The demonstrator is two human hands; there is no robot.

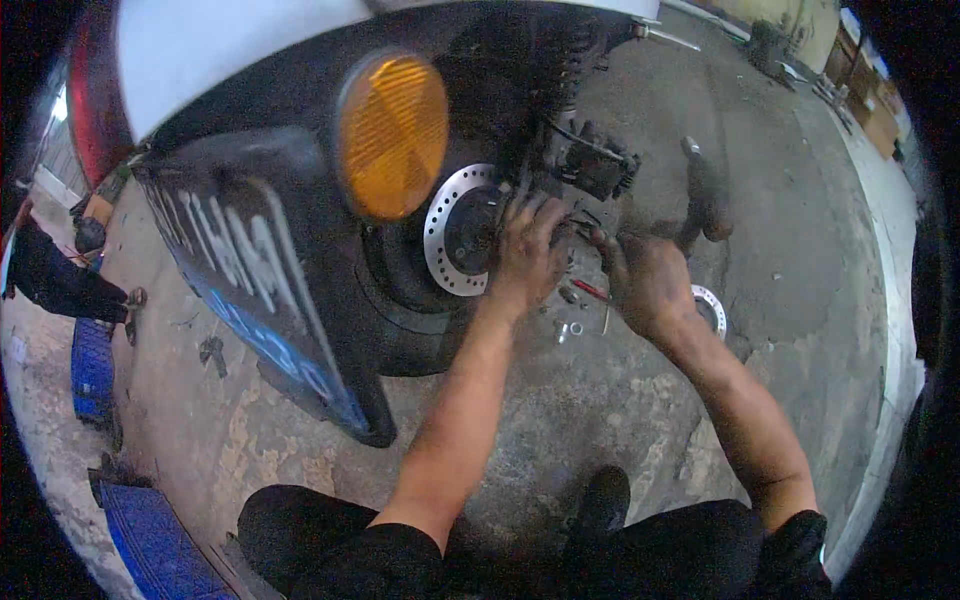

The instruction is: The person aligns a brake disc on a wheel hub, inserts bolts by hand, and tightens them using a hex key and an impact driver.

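Note:
Beside a drilled brake disc (437, 228) on a scooter's wheel, both my hands work close together. My left hand (528, 255) has its fingers bent round something dark near the disc's right side. Just right of it, my right hand (648, 280) is closed, its thumb and fingertips at a small dark part (583, 224) between the hands. The fingers hide most of that part, so its kind is unclear. Above it hangs a dark brake caliper (598, 168). A thin red tool (590, 290) and small metal pieces (570, 331) lie on the floor beneath the hands.
A second drilled disc (711, 312) lies behind my right wrist. The orange reflector (394, 135) and black mudguard with its plate (255, 260) jut out at left. A dark elongated part (705, 195) lies farther right. Blue panels (160, 540) and another person (60, 270) are at far left.

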